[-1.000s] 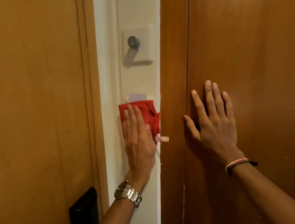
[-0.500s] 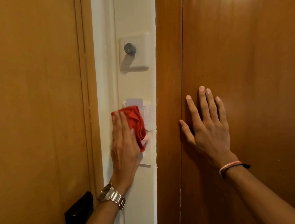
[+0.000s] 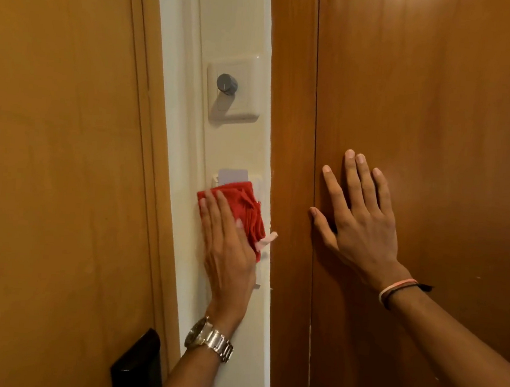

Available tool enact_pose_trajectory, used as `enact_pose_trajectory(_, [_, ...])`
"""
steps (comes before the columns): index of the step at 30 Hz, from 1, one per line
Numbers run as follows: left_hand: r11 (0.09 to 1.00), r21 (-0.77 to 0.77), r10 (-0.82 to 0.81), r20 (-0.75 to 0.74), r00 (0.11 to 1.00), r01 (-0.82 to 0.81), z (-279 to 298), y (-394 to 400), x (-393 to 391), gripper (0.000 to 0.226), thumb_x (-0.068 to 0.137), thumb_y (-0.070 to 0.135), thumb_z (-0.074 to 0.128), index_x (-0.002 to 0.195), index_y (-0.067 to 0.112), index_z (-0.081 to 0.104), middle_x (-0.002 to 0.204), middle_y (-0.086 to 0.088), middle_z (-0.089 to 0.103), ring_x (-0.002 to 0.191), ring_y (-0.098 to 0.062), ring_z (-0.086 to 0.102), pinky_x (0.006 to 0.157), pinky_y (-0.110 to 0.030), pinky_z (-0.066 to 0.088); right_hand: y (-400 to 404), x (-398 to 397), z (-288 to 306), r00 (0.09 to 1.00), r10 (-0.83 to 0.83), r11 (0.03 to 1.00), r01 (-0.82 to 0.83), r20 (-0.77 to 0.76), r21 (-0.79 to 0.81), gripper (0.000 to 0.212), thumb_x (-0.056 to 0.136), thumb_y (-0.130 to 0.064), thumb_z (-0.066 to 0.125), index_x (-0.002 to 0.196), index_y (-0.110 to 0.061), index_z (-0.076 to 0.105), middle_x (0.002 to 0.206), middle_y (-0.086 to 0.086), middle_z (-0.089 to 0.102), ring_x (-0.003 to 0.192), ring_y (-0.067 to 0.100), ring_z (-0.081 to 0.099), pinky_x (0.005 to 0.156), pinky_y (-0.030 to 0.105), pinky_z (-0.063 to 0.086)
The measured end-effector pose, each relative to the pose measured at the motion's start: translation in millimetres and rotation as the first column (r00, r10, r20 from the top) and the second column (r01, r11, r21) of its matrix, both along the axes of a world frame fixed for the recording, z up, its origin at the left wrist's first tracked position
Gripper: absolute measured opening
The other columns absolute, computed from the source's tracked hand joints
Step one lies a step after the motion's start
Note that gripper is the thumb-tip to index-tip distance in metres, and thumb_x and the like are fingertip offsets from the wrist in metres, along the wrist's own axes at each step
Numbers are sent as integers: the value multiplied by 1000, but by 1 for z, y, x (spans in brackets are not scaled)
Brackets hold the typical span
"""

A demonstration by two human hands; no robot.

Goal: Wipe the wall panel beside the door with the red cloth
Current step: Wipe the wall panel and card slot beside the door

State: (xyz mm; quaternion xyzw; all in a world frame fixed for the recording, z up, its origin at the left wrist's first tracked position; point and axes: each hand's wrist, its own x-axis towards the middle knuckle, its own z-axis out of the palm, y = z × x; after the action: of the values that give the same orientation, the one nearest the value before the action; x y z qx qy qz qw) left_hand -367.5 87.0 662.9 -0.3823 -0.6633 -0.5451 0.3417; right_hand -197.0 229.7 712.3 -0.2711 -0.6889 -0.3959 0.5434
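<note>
A narrow cream wall panel (image 3: 239,24) runs top to bottom between two wooden surfaces. My left hand (image 3: 228,249) presses a folded red cloth (image 3: 246,208) flat against the panel, over a small white card holder whose pale card (image 3: 233,175) sticks out just above the cloth. The cloth's right edge reaches the panel's right edge. My right hand (image 3: 358,219) lies flat with fingers spread on the dark wooden door (image 3: 436,116) to the right, holding nothing.
A white switch plate with a grey round knob (image 3: 226,83) sits on the panel above the cloth. A lighter wooden door (image 3: 53,147) fills the left, with a black lock plate (image 3: 139,364) near the bottom. A brown frame strip (image 3: 291,104) borders the panel's right.
My left hand has slid the red cloth up and to the right on the panel, back over the card holder. The right hand stays flat on the door.
</note>
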Motion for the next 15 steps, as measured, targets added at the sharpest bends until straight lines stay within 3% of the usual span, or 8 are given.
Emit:
enact_pose_trajectory(1, [1000, -16, 8, -37, 999, -8, -3, 1, 6, 58, 108, 37, 21, 158, 12, 5, 167, -13, 10, 156, -29, 6, 125, -53, 21, 0, 0, 0, 1000, 1, 1000, -1, 0, -3, 76, 105, -62, 31, 166, -19, 20, 174, 19, 14, 163, 34, 12, 133, 50, 12])
enact_pose_trajectory(3, [993, -115, -7, -328, 945, -32, -22, 0, 9, 59, 108, 41, 12, 159, 10, 8, 166, -17, 15, 155, -32, 11, 123, -53, 22, 1, 0, 0, 1000, -4, 1000, 4, -1, -4, 76, 105, -62, 32, 166, -18, 21, 174, 20, 14, 163, 34, 12, 133, 51, 13])
enact_pose_trajectory(4, [990, -136, -19, -397, 918, -39, -25, -1, 4, 60, 108, 43, 11, 158, 11, 7, 166, -17, 17, 155, -33, 13, 122, -54, 25, 1, 1, 0, 1000, -8, 1000, 8, 2, 1, 75, 105, -61, 32, 166, -18, 21, 174, 20, 14, 163, 34, 12, 133, 50, 13])
enact_pose_trajectory(5, [993, -118, -20, -358, 933, -23, -22, -2, -4, 59, 108, 43, 12, 158, 12, 7, 165, -16, 16, 155, -33, 14, 121, -55, 29, 1, 1, 0, 1000, -7, 1000, 7, 3, 3, 75, 105, -62, 32, 166, -18, 21, 174, 20, 14, 163, 34, 12, 133, 50, 12])
enact_pose_trajectory(8, [1000, 0, 18, -56, 998, -19, 0, 1, -4, 59, 107, 38, 21, 158, 13, 3, 166, -13, 12, 155, -31, 11, 123, -55, 27, 0, 0, -1, 1000, 0, 1000, 0, -1, -3, 75, 105, -62, 32, 166, -19, 23, 174, 19, 15, 163, 34, 13, 133, 50, 11])
enact_pose_trajectory(12, [991, -135, -29, -370, 929, -23, -21, -2, 6, 59, 108, 40, 17, 159, 13, 4, 167, -15, 13, 156, -30, 8, 124, -52, 24, -1, 2, 0, 1000, -3, 1000, 3, -1, 0, 75, 105, -61, 34, 166, -18, 22, 174, 20, 15, 163, 34, 13, 133, 51, 14])
enact_pose_trajectory(13, [995, -103, -36, -302, 953, 5, -15, -2, -2, 60, 107, 43, 14, 159, 14, 6, 167, -14, 13, 157, -29, 9, 124, -53, 25, -1, 2, 0, 1000, -3, 1000, 3, 0, 5, 75, 105, -61, 34, 166, -18, 22, 174, 20, 15, 163, 34, 13, 133, 50, 13])
enact_pose_trajectory(15, [999, 24, -30, -27, 999, 31, 7, 1, -8, 63, 106, 46, 15, 160, 14, 8, 169, -12, 11, 156, -27, 9, 124, -55, 26, 0, 3, 1, 1000, -4, 1000, 4, -1, 0, 75, 105, -61, 34, 166, -18, 22, 174, 19, 15, 163, 34, 12, 133, 49, 11])
